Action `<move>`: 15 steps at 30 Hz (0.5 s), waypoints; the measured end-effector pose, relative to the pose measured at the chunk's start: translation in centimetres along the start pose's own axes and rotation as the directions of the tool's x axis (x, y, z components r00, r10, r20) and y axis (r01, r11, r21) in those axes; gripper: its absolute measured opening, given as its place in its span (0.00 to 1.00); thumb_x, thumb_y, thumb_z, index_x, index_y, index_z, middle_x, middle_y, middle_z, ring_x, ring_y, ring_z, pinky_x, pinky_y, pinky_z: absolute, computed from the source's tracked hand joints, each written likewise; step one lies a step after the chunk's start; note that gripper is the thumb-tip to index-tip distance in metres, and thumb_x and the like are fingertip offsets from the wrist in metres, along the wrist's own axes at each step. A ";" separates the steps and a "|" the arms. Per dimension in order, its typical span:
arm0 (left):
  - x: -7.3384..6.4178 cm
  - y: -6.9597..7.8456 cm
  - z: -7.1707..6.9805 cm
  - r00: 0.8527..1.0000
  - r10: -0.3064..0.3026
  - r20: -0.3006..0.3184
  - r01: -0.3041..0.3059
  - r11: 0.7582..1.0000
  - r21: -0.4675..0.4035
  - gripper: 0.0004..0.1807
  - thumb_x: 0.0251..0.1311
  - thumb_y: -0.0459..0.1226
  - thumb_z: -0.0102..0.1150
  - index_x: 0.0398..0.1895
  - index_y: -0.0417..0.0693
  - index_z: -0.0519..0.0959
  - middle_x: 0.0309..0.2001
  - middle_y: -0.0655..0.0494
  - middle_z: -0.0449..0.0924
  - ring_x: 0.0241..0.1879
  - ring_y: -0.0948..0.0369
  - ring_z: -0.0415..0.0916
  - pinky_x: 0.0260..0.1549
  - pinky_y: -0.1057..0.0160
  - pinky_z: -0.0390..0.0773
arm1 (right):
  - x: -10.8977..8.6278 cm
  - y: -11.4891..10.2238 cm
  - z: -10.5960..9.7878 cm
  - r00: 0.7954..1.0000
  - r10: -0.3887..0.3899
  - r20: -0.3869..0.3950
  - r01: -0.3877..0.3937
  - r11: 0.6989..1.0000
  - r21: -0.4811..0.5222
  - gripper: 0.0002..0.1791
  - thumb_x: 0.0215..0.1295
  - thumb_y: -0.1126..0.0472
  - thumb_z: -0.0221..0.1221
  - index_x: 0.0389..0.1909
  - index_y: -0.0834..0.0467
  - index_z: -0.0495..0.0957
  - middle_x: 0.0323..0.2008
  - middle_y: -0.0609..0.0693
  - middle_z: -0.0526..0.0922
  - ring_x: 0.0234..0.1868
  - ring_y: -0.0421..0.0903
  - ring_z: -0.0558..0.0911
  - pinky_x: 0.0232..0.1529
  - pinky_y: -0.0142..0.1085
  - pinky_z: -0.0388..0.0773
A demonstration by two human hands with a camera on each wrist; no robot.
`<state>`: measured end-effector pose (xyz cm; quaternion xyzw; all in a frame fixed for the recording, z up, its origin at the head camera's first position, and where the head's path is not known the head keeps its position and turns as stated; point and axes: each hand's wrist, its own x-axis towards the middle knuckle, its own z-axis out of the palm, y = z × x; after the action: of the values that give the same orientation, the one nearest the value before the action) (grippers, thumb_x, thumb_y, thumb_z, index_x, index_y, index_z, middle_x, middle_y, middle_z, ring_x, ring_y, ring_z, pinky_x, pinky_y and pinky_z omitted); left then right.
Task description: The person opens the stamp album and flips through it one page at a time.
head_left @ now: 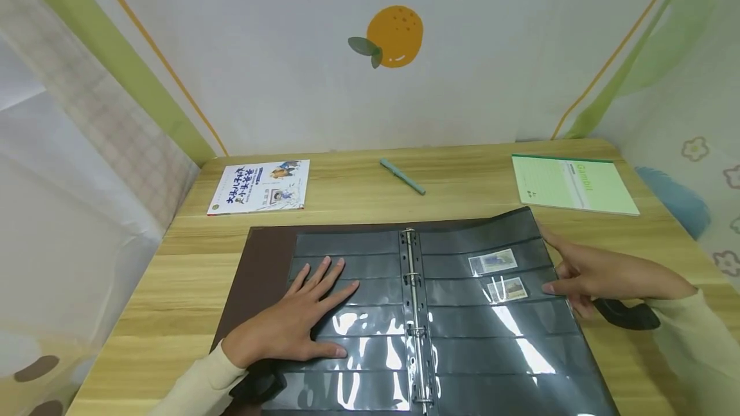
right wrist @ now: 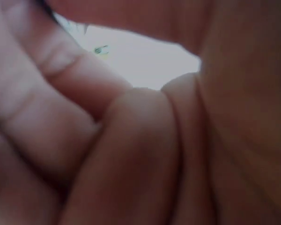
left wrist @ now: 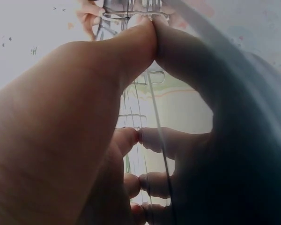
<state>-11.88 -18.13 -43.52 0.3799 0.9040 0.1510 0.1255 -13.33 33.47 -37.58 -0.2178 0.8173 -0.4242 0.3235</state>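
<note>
A brown ring-bound stamp album [head_left: 257, 262] lies open on the table, its black pages divided into clear strip pockets. My left hand [head_left: 295, 320] rests with spread fingers on the left page [head_left: 358, 246]; in the left wrist view its thumb [left wrist: 136, 42] meets its own reflection in the glossy plastic. At the outer edge of the right page [head_left: 480, 355], my right hand [head_left: 613, 271] pinches the sheet with thumb on top, and the upper corner is raised. Two stamps, an upper one [head_left: 494, 262] and a lower one [head_left: 509, 289], sit in that page's pockets. Curled fingers [right wrist: 136, 140] fill the right wrist view.
Metal rings [head_left: 413, 279] run down the album's middle. Behind it on the wooden table [head_left: 347, 191] lie a white picture book [head_left: 260, 186] at left, a teal pen [head_left: 402, 176] in the middle and a green notebook [head_left: 572, 183] at right. A printed curtain [head_left: 277, 82] hangs behind.
</note>
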 end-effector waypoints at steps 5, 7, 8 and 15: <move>0.0 0.1 -0.1 1.000 -0.005 0.010 0.005 1.000 -0.010 0.55 0.57 0.70 0.59 0.82 0.64 0.48 0.83 0.48 0.32 0.82 0.44 0.26 0.75 0.33 0.33 | -0.4 -1.1 0.2 0.984 -0.162 -0.068 0.152 0.980 -0.131 0.53 0.76 0.68 0.51 0.79 0.47 0.17 0.16 0.46 0.76 0.13 0.40 0.77 0.19 0.34 0.76; 0.0 0.1 -0.2 1.000 -0.008 0.013 0.008 1.000 -0.011 0.55 0.57 0.69 0.59 0.82 0.64 0.48 0.83 0.47 0.32 0.82 0.44 0.27 0.75 0.33 0.33 | -0.6 -1.8 0.3 0.971 -0.216 -0.100 0.200 0.969 -0.147 0.52 0.76 0.70 0.50 0.80 0.47 0.20 0.15 0.46 0.75 0.12 0.39 0.75 0.17 0.33 0.74; 0.0 0.1 -0.3 1.000 -0.009 0.014 0.009 1.000 -0.010 0.55 0.57 0.69 0.59 0.82 0.64 0.48 0.83 0.47 0.32 0.82 0.44 0.27 0.75 0.33 0.34 | -0.6 -2.2 0.4 0.966 -0.228 -0.123 0.208 0.966 -0.155 0.51 0.76 0.70 0.50 0.80 0.46 0.22 0.14 0.47 0.75 0.12 0.38 0.75 0.16 0.33 0.74; 0.0 0.2 -0.3 1.000 -0.009 0.013 0.009 1.000 -0.005 0.55 0.57 0.69 0.59 0.82 0.63 0.48 0.83 0.47 0.32 0.82 0.44 0.27 0.75 0.34 0.34 | -0.7 -3.8 1.0 0.929 -0.213 -0.302 0.201 0.977 -0.072 0.47 0.76 0.70 0.50 0.82 0.45 0.33 0.11 0.56 0.59 0.09 0.49 0.67 0.19 0.36 0.74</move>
<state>-11.83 -18.03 -43.17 0.3763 0.9046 0.1502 0.1328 -11.84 31.27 -34.62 -0.2404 0.8385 -0.4681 0.1413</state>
